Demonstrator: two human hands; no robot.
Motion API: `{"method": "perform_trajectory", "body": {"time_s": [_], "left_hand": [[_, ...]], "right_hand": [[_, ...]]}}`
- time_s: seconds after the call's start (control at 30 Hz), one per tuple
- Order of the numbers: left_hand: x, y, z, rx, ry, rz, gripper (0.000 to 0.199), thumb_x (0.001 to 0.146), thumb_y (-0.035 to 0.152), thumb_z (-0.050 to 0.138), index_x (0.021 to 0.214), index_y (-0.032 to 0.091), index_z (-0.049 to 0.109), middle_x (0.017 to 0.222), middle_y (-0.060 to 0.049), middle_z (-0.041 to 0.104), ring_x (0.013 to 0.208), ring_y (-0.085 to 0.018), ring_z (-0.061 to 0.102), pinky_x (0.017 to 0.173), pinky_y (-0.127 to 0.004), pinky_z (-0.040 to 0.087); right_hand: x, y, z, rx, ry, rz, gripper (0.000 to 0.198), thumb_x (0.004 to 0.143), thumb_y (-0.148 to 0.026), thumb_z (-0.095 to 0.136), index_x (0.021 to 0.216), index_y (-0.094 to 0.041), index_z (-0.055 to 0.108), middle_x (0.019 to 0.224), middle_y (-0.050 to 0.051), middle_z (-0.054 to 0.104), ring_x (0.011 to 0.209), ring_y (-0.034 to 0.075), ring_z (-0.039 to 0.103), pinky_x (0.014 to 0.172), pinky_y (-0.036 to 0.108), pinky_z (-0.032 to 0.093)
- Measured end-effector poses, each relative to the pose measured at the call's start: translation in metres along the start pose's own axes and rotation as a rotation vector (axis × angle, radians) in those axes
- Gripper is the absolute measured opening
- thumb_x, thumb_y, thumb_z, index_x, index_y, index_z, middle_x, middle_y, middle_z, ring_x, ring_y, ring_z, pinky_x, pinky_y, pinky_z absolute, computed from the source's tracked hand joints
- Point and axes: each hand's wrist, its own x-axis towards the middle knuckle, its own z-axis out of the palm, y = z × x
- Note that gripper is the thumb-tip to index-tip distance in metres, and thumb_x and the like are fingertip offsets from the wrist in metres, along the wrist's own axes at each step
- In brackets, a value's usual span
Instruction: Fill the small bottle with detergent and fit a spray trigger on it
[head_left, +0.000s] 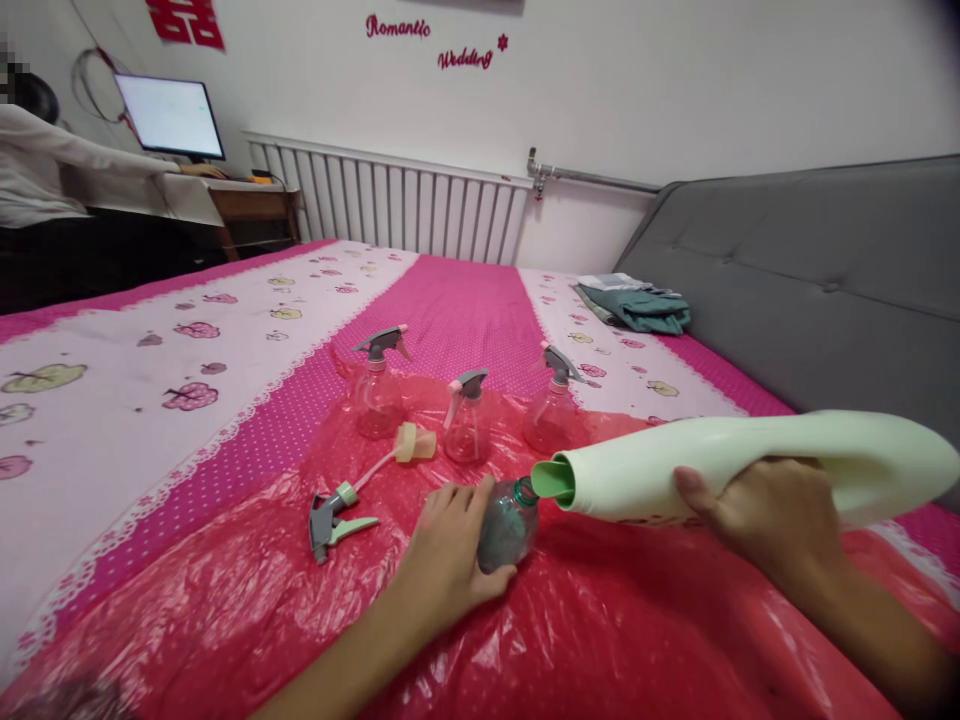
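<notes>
My left hand [450, 550] is wrapped round a clear spray bottle body [510, 525] with a green neck, tilted to the right, its head off. In my right hand [772, 515] is a large pale green detergent jug [660, 460], held nearly level by its handle. The jug's green spout lies right at the bottle's mouth; whether liquid is flowing I cannot tell. A grey and green trigger sprayer head [330, 520] rests at the left, its tube reaching a small pale yellow cap-like piece [415, 443].
Three clear spray bottles with grey heads, a left one [377, 400], a middle one [466, 425] and a right one [553, 410], stand behind my hands on red plastic sheeting [247, 580]. Folded clothes [634, 303] lie by the grey headboard [810, 260]. A person [45, 165] sits at a desk, far left.
</notes>
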Motion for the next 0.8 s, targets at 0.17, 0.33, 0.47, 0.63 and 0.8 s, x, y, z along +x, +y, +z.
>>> {"method": "perform_trajectory", "body": {"time_s": [0.17, 0.33, 0.47, 0.63, 0.8], "left_hand": [[0.0, 0.002, -0.001, -0.013, 0.001, -0.008, 0.081, 0.076, 0.03, 0.079, 0.149, 0.017, 0.047, 0.126, -0.018, 0.068, 0.116, -0.041, 0.062, 0.101, -0.061, 0.053], [0.0, 0.001, 0.0, -0.02, 0.027, -0.002, 0.08, 0.075, 0.033, 0.08, 0.148, 0.02, 0.05, 0.125, -0.016, 0.069, 0.115, -0.041, 0.063, 0.1, -0.061, 0.053], [0.0, 0.0, 0.0, -0.011, 0.005, -0.004, 0.081, 0.075, 0.034, 0.08, 0.149, 0.019, 0.049, 0.125, -0.017, 0.069, 0.115, -0.042, 0.063, 0.101, -0.061, 0.053], [0.0, 0.002, -0.001, 0.007, -0.019, -0.014, 0.084, 0.075, 0.032, 0.081, 0.15, 0.015, 0.047, 0.127, -0.019, 0.068, 0.117, -0.042, 0.062, 0.103, -0.062, 0.052], [0.0, 0.002, -0.001, 0.005, -0.009, -0.014, 0.082, 0.076, 0.032, 0.079, 0.15, 0.016, 0.048, 0.126, -0.018, 0.068, 0.116, -0.042, 0.062, 0.101, -0.061, 0.053]], "right_hand": [[0.0, 0.004, 0.003, 0.006, 0.085, -0.058, 0.076, 0.08, -0.069, 0.022, 0.053, -0.014, 0.066, 0.053, 0.021, 0.055, 0.059, 0.032, 0.062, 0.064, 0.039, 0.04], [-0.001, 0.009, 0.009, -0.004, 0.144, -0.093, 0.076, 0.084, -0.07, 0.024, 0.054, -0.014, 0.066, 0.053, 0.019, 0.054, 0.055, 0.028, 0.057, 0.063, 0.038, 0.038], [-0.001, 0.008, 0.007, -0.019, 0.112, -0.064, 0.077, 0.08, -0.069, 0.023, 0.055, -0.012, 0.069, 0.054, 0.02, 0.055, 0.057, 0.031, 0.06, 0.063, 0.039, 0.039], [0.0, 0.006, 0.003, -0.017, 0.057, -0.041, 0.078, 0.08, -0.067, 0.023, 0.059, -0.01, 0.072, 0.057, 0.022, 0.058, 0.063, 0.034, 0.066, 0.066, 0.041, 0.043], [-0.001, 0.009, 0.014, 0.012, 0.07, -0.046, 0.074, 0.086, -0.063, 0.024, 0.06, -0.012, 0.071, 0.059, 0.021, 0.06, 0.065, 0.034, 0.066, 0.068, 0.041, 0.045]]}}
